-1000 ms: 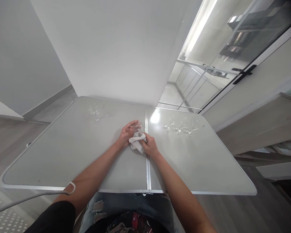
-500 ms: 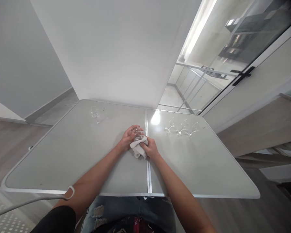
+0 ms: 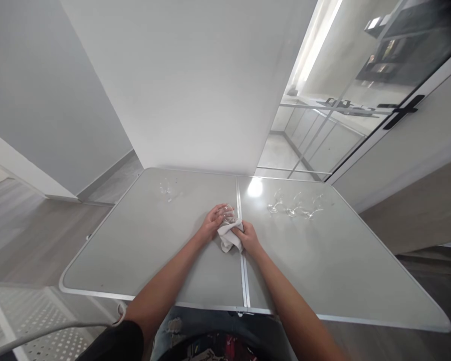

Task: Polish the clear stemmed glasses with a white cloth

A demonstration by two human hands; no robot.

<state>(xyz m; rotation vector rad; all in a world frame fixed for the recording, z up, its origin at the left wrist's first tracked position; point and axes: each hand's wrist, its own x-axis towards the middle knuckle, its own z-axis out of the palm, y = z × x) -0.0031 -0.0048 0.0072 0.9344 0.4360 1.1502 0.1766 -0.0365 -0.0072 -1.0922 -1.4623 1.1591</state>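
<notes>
Over the middle of a grey folding table (image 3: 143, 250), my left hand (image 3: 212, 223) is wrapped round the bowl of a clear wine glass (image 3: 227, 214). My right hand (image 3: 250, 236) grips a white cloth (image 3: 229, 238) bunched against the glass from below and from the right. Both hands sit just left of the table's centre seam. The stem and foot of the held glass are hidden by the cloth and fingers.
Three clear wine glasses (image 3: 293, 204) stand in a row on the table's right half, far side. Another clear glass (image 3: 166, 188) stands at the far left. A white wall rises behind the table; glass doors are at the right. A perforated white chair (image 3: 30, 336) is at lower left.
The hands have kept working the cloth around the glass, which has turned slightly in my left hand. The camera has shifted, so the table appears further right.
</notes>
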